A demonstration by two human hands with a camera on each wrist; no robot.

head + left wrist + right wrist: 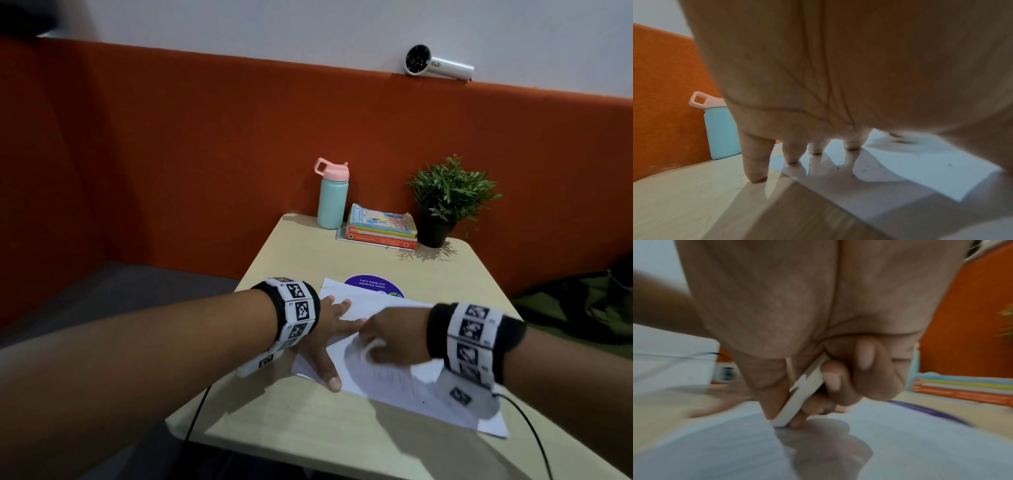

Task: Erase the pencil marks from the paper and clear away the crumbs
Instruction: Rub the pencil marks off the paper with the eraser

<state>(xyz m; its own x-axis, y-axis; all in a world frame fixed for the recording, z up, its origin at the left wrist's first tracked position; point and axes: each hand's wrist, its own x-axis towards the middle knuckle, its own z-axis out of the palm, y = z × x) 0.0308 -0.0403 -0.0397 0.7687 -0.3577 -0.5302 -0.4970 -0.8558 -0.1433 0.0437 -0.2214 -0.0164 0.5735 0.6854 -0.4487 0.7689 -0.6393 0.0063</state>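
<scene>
A white sheet of paper [387, 370] lies slanted on the light wooden table [274, 421]. My left hand [329, 329] lies flat with spread fingers on the paper's left part, thumb at its near edge. In the left wrist view the fingertips [792, 160] press on the paper [920, 170], where small dark crumbs show; the little finger touches the table. My right hand [390, 339] pinches a white eraser [803, 391] between thumb and curled fingers, its lower end on the paper [900, 443]. The right wrist view is blurred.
At the table's far end stand a teal bottle with a pink lid [331, 195], a stack of books [382, 228] and a potted plant [445, 202]. A purple round sticker [373, 284] peeks out beyond the paper. An orange partition [171, 154] backs the table.
</scene>
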